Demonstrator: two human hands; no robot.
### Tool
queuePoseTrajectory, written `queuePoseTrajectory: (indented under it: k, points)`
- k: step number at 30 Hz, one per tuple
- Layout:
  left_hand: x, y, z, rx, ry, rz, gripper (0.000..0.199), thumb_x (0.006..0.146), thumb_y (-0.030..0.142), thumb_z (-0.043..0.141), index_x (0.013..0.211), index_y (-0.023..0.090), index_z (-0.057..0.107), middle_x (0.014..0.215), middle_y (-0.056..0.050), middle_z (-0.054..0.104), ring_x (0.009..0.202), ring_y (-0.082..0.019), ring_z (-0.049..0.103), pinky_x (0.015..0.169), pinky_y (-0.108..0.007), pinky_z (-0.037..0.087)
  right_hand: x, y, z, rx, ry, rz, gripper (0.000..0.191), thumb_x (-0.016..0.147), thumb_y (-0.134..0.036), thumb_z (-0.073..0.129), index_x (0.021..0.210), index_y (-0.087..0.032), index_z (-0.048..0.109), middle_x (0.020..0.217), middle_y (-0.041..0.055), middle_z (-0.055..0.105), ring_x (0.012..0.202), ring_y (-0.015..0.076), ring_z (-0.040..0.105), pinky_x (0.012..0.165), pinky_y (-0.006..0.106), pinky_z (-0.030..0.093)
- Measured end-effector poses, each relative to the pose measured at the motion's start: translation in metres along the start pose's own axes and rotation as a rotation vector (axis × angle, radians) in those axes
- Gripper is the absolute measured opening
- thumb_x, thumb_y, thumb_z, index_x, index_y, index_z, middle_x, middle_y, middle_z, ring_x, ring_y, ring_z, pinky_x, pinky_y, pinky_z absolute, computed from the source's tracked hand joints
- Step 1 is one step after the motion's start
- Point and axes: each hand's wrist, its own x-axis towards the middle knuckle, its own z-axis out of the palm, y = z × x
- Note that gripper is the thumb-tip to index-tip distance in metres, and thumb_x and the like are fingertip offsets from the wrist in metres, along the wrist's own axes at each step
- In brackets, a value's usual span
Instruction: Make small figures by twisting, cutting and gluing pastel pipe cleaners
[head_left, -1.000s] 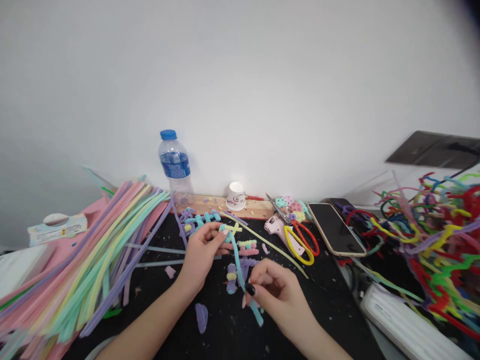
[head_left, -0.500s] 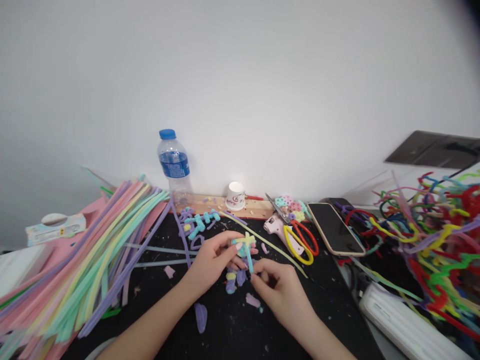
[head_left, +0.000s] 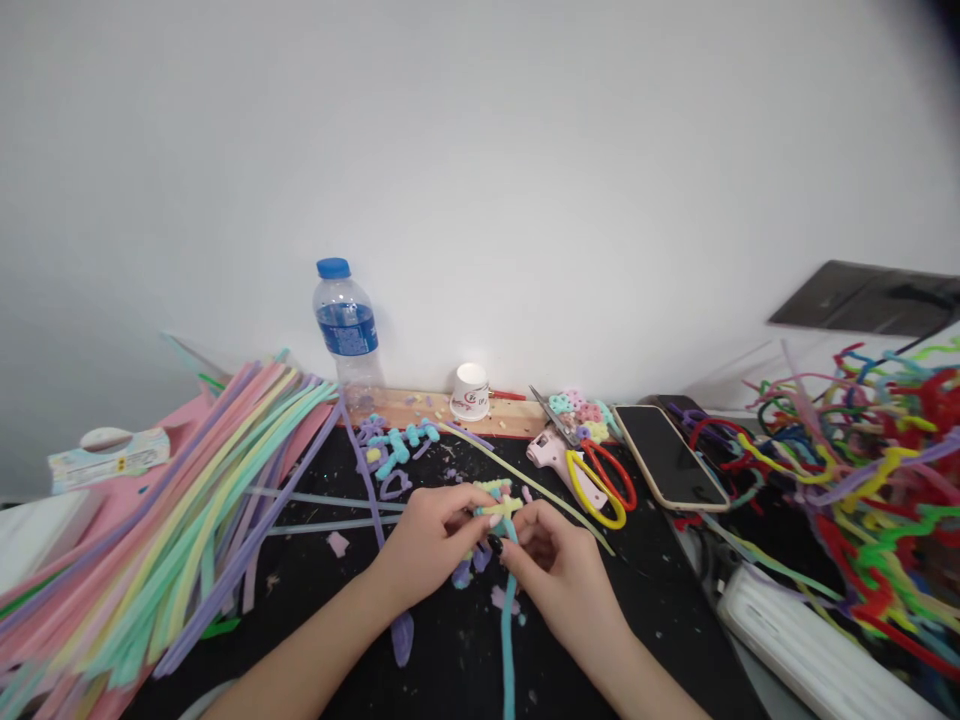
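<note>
My left hand [head_left: 429, 540] pinches a small pipe-cleaner piece [head_left: 508, 506], pale yellow with some blue, between thumb and fingers. Close against it, my right hand [head_left: 561, 562] has its fingers closed at the top of a light blue pipe cleaner [head_left: 508, 650]. That strand hangs down toward the bottom edge of the view. Where the blue strand meets the yellow piece is partly hidden by my fingers. Purple pipe-cleaner bits [head_left: 462, 574] lie on the black mat just below my hands.
On the left lies a bundle of pastel pipe cleaners [head_left: 225, 480], with a bottle [head_left: 346, 330] behind it. A paper cup [head_left: 471, 392] stands at the back. To the right are scissors [head_left: 596, 485], a pink glue gun [head_left: 553, 455], a phone [head_left: 670, 458] and tangled bright pipe cleaners [head_left: 862, 500].
Both hands have drawn together around the small piece, which is slightly lower and turned. The long light blue strand now hangs below my right hand; before, only a short blue length showed there.
</note>
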Motion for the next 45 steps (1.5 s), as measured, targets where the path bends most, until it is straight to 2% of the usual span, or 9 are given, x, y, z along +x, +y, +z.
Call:
queuePoseTrajectory:
  k: [3,6,11,16,22,25,30,34,45]
  points:
    - [-0.001,0.001,0.001,-0.059,-0.032,-0.069,0.017,0.079,0.028,0.056,0.086,0.016,0.066,0.074,-0.004,0.068,0.065,-0.018,0.067,0.055,-0.023,0.052,0.0,0.001,0.0,-0.007,-0.019,0.036,0.014,0.083,-0.03,0.053,0.073,-0.02,0.051,0.053,-0.0025,0.054,0.042,0.0131,0.053,0.043,0.023,0.037]
    - [0.0,-0.001,0.001,-0.113,-0.074,-0.151,0.02,0.08,0.03,0.055,0.088,0.015,0.065,0.078,-0.006,0.069,0.074,-0.021,0.069,0.056,-0.024,0.053,0.001,0.001,-0.002,-0.05,-0.024,0.059,0.022,0.087,-0.03,0.046,0.067,-0.021,0.049,0.045,-0.0053,0.045,0.033,0.0107,0.044,0.038,0.022,0.029]
    - [0.002,-0.004,0.0,-0.182,-0.104,-0.185,0.021,0.08,0.032,0.055,0.088,0.014,0.064,0.086,-0.007,0.069,0.08,-0.021,0.069,0.058,-0.023,0.051,0.001,-0.005,-0.006,-0.218,0.016,-0.052,0.024,0.085,-0.022,0.048,0.062,-0.019,0.052,0.052,-0.0013,0.051,0.048,0.0128,0.046,0.048,0.024,0.031]
    - [0.005,-0.002,0.0,-0.236,-0.096,-0.248,0.023,0.078,0.035,0.057,0.08,0.013,0.062,0.079,-0.006,0.069,0.071,-0.02,0.069,0.057,-0.023,0.05,-0.001,-0.008,-0.008,-0.251,-0.005,-0.063,0.027,0.086,-0.023,0.046,0.059,-0.019,0.049,0.051,-0.0023,0.049,0.048,0.0117,0.043,0.049,0.023,0.029]
    - [0.007,-0.001,-0.001,-0.315,-0.112,-0.32,0.025,0.073,0.037,0.064,0.069,0.013,0.058,0.068,-0.003,0.067,0.069,-0.02,0.069,0.056,-0.023,0.05,0.002,-0.01,-0.011,-0.15,-0.031,-0.022,0.032,0.087,-0.024,0.044,0.056,-0.018,0.046,0.051,-0.0024,0.048,0.051,0.0113,0.044,0.053,0.022,0.033]
    - [0.006,-0.002,-0.004,-0.352,-0.151,-0.339,0.026,0.073,0.039,0.065,0.075,0.013,0.062,0.073,-0.005,0.069,0.075,-0.021,0.069,0.058,-0.023,0.05,0.005,-0.009,-0.012,-0.028,-0.057,0.025,0.031,0.087,-0.025,0.046,0.057,-0.018,0.047,0.05,-0.003,0.049,0.05,0.0104,0.044,0.052,0.021,0.034]
    - [0.006,-0.005,-0.008,-0.465,-0.154,-0.338,0.033,0.077,0.044,0.06,0.09,0.013,0.064,0.085,-0.008,0.071,0.077,-0.021,0.069,0.062,-0.024,0.051,0.007,-0.003,-0.012,0.13,-0.059,0.119,0.031,0.087,-0.03,0.049,0.059,-0.017,0.048,0.048,-0.0045,0.048,0.042,0.007,0.035,0.044,0.02,0.026]
    - [0.007,-0.007,-0.007,-0.385,-0.135,-0.276,0.031,0.076,0.04,0.063,0.09,0.012,0.062,0.086,-0.009,0.071,0.075,-0.022,0.069,0.058,-0.023,0.05,0.007,-0.003,-0.01,0.175,-0.053,0.166,0.03,0.086,-0.032,0.051,0.06,-0.017,0.048,0.045,-0.0048,0.048,0.04,0.0059,0.031,0.041,0.019,0.022]
    - [0.006,-0.006,-0.005,-0.211,-0.072,-0.199,0.024,0.079,0.035,0.058,0.075,0.012,0.064,0.064,-0.004,0.067,0.064,-0.02,0.069,0.052,-0.022,0.049,0.005,-0.002,-0.008,0.211,-0.151,0.199,0.023,0.084,-0.025,0.049,0.062,-0.017,0.048,0.043,-0.0053,0.051,0.034,0.004,0.027,0.037,0.017,0.018]
